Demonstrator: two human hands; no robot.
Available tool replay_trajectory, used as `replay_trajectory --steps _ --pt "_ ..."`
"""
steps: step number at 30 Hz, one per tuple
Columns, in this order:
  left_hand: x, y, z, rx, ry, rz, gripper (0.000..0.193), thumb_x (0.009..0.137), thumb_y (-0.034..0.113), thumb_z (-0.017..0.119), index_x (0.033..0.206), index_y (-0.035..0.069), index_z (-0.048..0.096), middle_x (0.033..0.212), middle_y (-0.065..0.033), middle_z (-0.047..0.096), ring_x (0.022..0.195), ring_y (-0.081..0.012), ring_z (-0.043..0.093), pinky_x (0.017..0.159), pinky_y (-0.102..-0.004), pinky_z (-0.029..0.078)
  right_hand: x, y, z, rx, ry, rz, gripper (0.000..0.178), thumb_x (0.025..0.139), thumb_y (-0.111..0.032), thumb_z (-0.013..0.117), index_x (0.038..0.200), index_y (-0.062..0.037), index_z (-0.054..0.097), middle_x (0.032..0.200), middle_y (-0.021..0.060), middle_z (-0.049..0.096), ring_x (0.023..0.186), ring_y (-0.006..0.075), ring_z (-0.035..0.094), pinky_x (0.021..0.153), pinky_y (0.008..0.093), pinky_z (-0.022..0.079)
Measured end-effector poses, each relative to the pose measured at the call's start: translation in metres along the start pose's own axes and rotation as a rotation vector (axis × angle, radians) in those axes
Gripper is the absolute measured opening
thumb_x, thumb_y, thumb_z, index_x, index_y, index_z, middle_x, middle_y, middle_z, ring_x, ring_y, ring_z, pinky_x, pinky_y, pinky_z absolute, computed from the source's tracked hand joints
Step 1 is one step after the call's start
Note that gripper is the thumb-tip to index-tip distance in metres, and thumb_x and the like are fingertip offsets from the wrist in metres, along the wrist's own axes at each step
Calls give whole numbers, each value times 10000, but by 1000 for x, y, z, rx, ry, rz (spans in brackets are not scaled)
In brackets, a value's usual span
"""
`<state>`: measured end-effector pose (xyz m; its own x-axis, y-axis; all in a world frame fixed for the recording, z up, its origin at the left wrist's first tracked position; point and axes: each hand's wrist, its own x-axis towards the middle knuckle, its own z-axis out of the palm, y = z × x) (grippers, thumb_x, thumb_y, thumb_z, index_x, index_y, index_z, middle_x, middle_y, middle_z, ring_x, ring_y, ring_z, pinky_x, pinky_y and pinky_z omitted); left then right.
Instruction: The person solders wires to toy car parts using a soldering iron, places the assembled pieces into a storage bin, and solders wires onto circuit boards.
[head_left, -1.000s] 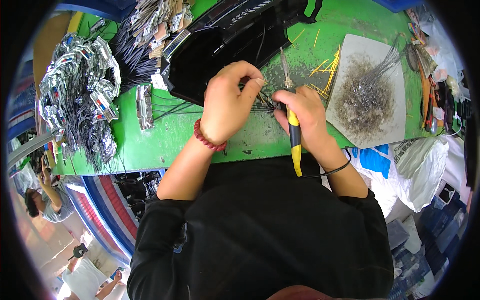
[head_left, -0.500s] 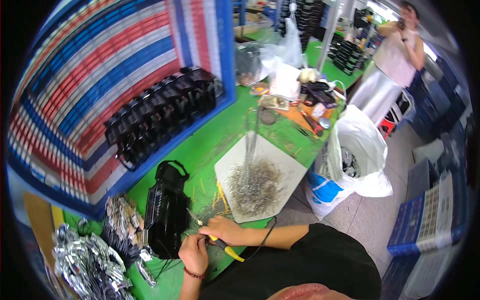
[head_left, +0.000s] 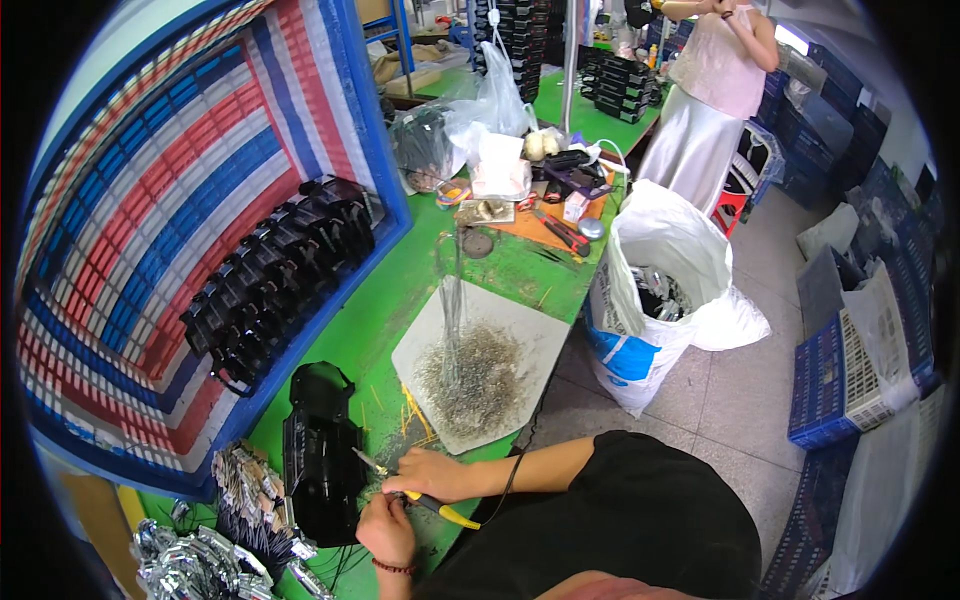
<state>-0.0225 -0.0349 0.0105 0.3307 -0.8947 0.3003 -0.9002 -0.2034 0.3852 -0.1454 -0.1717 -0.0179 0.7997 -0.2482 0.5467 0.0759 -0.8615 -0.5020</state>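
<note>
My right hand (head_left: 440,473) is closed around a yellow-and-black soldering iron (head_left: 448,513), whose metal tip points up and left toward a black plastic housing (head_left: 322,450). Close below it, my left hand (head_left: 386,532) has its fingers pinched together; whatever they hold is hidden. The housing lies on the green bench just left of both hands. Thin dark wires (head_left: 345,565) trail beside my left hand. Beyond my hands is a pale board (head_left: 520,320) with a heap of grey-brown bits (head_left: 475,385) and thin silvery strands.
Silvery wired parts (head_left: 195,560) pile up at lower left. A blue-framed striped rack (head_left: 385,130) holds several black housings (head_left: 280,275). Pliers (head_left: 565,232) and bags lie at the bench's far end. A white sack (head_left: 640,370) stands on the floor. A person (head_left: 715,70) stands behind.
The view has shifted, so the bench and rack sit farther left and the sack shows more fully. Both hands keep nearly the same pose, with the soldering iron still in my right hand.
</note>
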Motion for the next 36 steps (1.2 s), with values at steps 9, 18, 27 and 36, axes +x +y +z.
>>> replay_trajectory --steps 9,18,27,36 --pt "-11 -9 -3 53 -59 -14 98 810 92 640 841 35 566 864 -150 600 810 -360 598 660 -454 485 1 -11 9 -3 13 -7 208 853 -164 547 1054 -178 596 737 26 545 794 230 543 730 361 373" --pt "-14 -3 -6 -105 -4 -84 118 870 103 625 835 3 573 811 -198 571 777 -407 568 669 -474 457 -5 -8 16 -22 -2 -6 173 848 -174 554 1005 -222 608 742 44 541 759 253 570 692 399 411" --pt "9 3 -5 -435 117 -193 55 830 44 653 821 22 604 792 -147 596 760 -339 599 673 -406 482 9 3 -12 228 234 102 348 710 8 714 1027 -113 634 754 30 664 722 231 651 682 347 446" --pt "-5 -2 -10 -459 161 -296 74 798 72 687 815 40 622 783 -107 605 761 -319 604 681 -410 486 5 -20 2 678 -5 478 353 892 21 648 1204 -20 487 929 128 694 870 144 654 758 261 501"
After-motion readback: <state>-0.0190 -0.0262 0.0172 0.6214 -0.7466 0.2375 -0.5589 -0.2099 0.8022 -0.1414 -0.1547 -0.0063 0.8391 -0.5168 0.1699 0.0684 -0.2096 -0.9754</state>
